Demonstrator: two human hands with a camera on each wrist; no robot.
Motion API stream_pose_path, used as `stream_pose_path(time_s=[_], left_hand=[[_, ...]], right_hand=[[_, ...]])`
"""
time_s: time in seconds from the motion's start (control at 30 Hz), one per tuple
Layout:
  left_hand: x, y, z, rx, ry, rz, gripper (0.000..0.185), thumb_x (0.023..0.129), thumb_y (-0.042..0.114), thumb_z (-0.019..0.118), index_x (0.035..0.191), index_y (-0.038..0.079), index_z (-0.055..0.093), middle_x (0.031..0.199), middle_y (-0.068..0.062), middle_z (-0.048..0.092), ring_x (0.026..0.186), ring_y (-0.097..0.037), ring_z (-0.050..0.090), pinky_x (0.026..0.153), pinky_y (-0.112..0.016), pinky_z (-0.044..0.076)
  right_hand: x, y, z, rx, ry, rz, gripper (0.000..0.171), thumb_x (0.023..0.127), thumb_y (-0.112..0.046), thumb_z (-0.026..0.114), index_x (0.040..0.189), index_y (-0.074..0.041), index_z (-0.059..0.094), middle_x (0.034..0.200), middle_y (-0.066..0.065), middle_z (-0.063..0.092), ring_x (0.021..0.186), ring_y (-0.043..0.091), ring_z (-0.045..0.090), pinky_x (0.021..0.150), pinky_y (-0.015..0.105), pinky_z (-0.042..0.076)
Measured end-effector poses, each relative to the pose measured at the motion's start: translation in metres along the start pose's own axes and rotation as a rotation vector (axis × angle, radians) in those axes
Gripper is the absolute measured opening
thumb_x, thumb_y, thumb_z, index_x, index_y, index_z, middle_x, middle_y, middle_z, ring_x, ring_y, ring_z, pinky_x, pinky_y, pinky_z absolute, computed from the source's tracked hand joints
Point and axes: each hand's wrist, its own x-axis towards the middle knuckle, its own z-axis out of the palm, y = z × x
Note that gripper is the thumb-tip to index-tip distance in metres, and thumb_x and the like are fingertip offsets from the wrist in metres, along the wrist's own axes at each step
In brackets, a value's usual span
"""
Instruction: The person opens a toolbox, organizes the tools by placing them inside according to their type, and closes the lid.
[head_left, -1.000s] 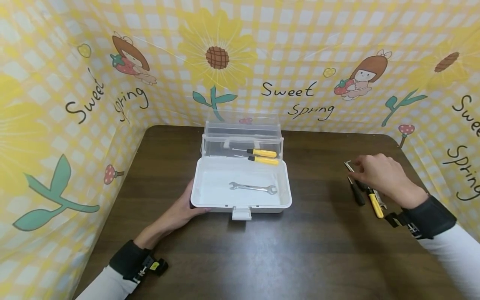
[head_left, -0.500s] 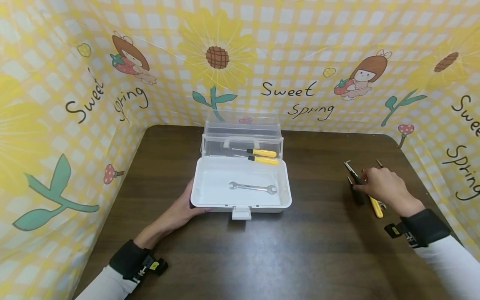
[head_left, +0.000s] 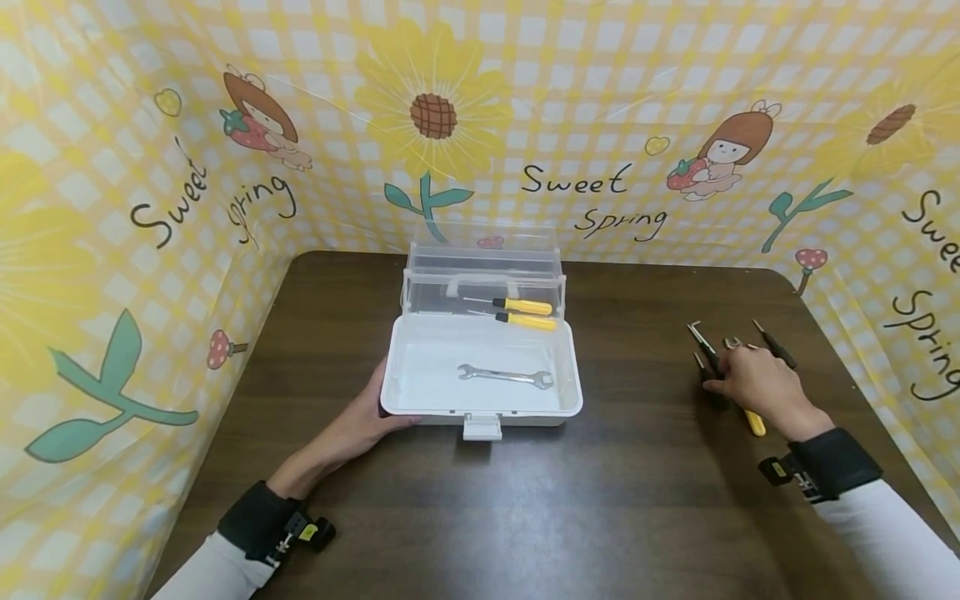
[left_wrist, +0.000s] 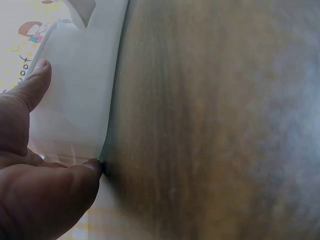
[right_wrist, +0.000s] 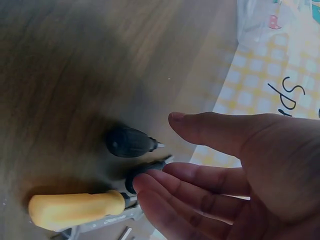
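Note:
A white toolbox (head_left: 482, 412) stands at the middle with its clear lid raised. My left hand (head_left: 371, 410) grips its front left corner; in the left wrist view the thumb lies on the front wall (left_wrist: 80, 95). Inside lies a silver wrench (head_left: 506, 377). My right hand (head_left: 761, 385) is over a group of tools on the right, its thumb and bent fingers apart with nothing between them. Just below it are a black-handled screwdriver (right_wrist: 131, 141), a yellow handle (right_wrist: 77, 210), another wrench (head_left: 732, 342) and a black-handled tool with a bent metal tip (head_left: 697, 332).
Two yellow-handled screwdrivers (head_left: 527, 307) lie in the clear lid (head_left: 483, 262) behind the box. A dark-handled screwdriver (head_left: 778, 348) lies right of my right hand. A patterned cloth (head_left: 480, 192) rises behind the dark wooden table (head_left: 630, 500).
My right hand has moved down over the tools, towards me. The dark-handled screwdriver at the far right and a wrench end have come into sight. My left hand has stayed at the toolbox.

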Motion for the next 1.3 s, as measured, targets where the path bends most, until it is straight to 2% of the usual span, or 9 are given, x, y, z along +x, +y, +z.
stream_pose_path(time_s=[0.13,0.3,0.57,0.77,1.03,1.3], left_hand=[[-0.001,0.0,-0.001,0.002,0.0,-0.003,0.116,0.096,0.02,0.082,0.171,0.026,-0.006,0.178,-0.007,0.003,0.159,-0.032,0.015,0.121,-0.061,0.018],[-0.001,0.0,0.0,0.002,0.002,-0.006,0.115,0.096,0.02,0.082,0.171,0.025,-0.005,0.178,-0.007,0.004,0.159,-0.031,0.016,0.121,-0.06,0.018],[0.0,-0.001,0.0,0.007,0.002,0.006,0.115,0.096,0.02,0.082,0.171,0.024,-0.005,0.178,-0.007,0.003,0.159,-0.031,0.015,0.121,-0.061,0.018],[0.0,0.001,-0.001,0.002,0.001,0.005,0.115,0.096,0.02,0.082,0.171,0.031,-0.005,0.178,-0.004,0.003,0.159,-0.029,0.015,0.122,-0.06,0.018],[-0.001,0.002,0.001,0.003,0.006,-0.002,0.115,0.096,0.02,0.082,0.171,0.032,-0.005,0.178,-0.004,0.002,0.16,-0.029,0.013,0.122,-0.059,0.017],[-0.001,0.001,0.0,0.001,0.006,-0.003,0.114,0.096,0.019,0.081,0.171,0.031,-0.005,0.178,-0.004,0.002,0.159,-0.029,0.013,0.122,-0.06,0.017]], right_hand=[[0.001,0.001,0.004,0.007,-0.003,0.017,0.029,0.09,-0.027,0.084,0.095,0.0,0.074,0.089,0.021,0.07,0.069,0.034,0.066,0.054,0.05,0.052],[0.004,0.001,0.01,0.014,0.009,0.023,0.027,0.09,-0.026,0.084,0.097,0.0,0.078,0.092,0.023,0.072,0.074,0.042,0.068,0.055,0.053,0.052],[0.006,0.001,0.018,0.027,0.053,0.029,0.02,0.087,-0.021,0.085,0.091,-0.002,0.078,0.086,0.023,0.071,0.07,0.043,0.067,0.054,0.054,0.051],[0.008,0.003,0.021,0.016,0.089,0.034,0.014,0.085,-0.017,0.084,0.081,-0.007,0.076,0.079,0.022,0.068,0.068,0.046,0.065,0.053,0.057,0.05],[0.008,0.001,0.022,0.016,0.085,0.041,0.022,0.085,-0.015,0.083,0.069,-0.013,0.068,0.074,0.019,0.064,0.066,0.043,0.064,0.052,0.056,0.048],[0.008,0.0,0.024,0.032,0.075,0.056,0.011,0.085,-0.013,0.082,0.079,-0.007,0.074,0.078,0.021,0.066,0.068,0.043,0.065,0.053,0.056,0.049]])
